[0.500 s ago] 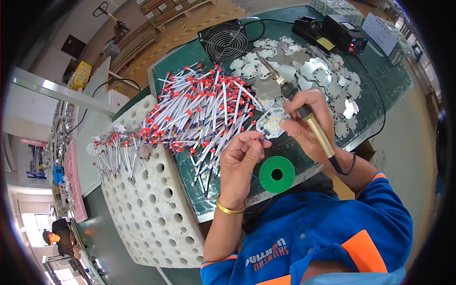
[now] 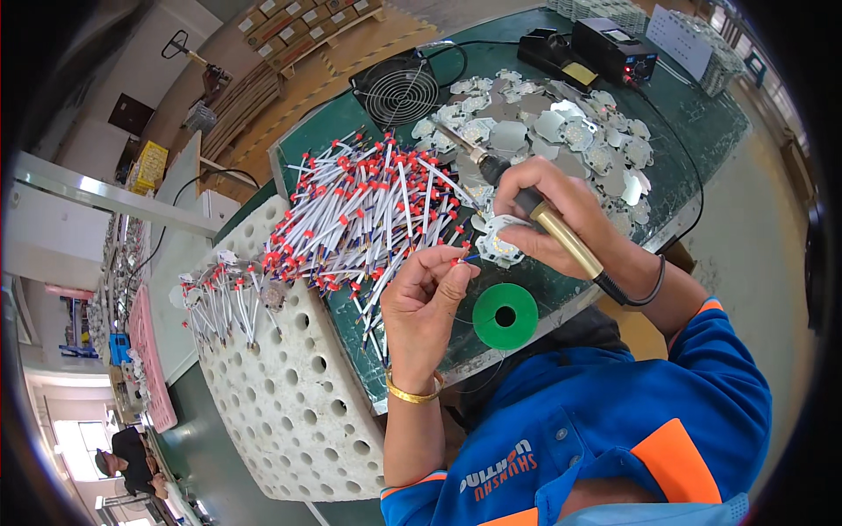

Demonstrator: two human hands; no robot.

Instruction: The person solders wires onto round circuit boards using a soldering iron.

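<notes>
My right hand (image 2: 561,210) is closed around a soldering iron (image 2: 567,238) with a gold and black handle, its tip pointing up and left. The same hand also pinches a small silver LED board (image 2: 496,249) between thumb and fingers. Just left of the board, my left hand (image 2: 421,302) pinches a thin wire lead (image 2: 471,258) with red and blue ends; the rest of it is hidden by the fingers. Below the board lies a green spool (image 2: 530,317) of thin solder wire. A heap of white cables (image 2: 351,215) with red connectors spreads left of the hands.
Beyond my hands are many loose silver boards (image 2: 574,131), a black fan (image 2: 396,95) and a soldering station (image 2: 614,51) with its cord running right. A white perforated block (image 2: 289,386) at left holds several wired boards (image 2: 230,280). Another person (image 2: 132,458) sits far left.
The board and soldering iron in my right hand have shifted slightly left and are tilted differently. My left hand still pinches the wire lead, a little lower and further left. The whole view has shifted a bit.
</notes>
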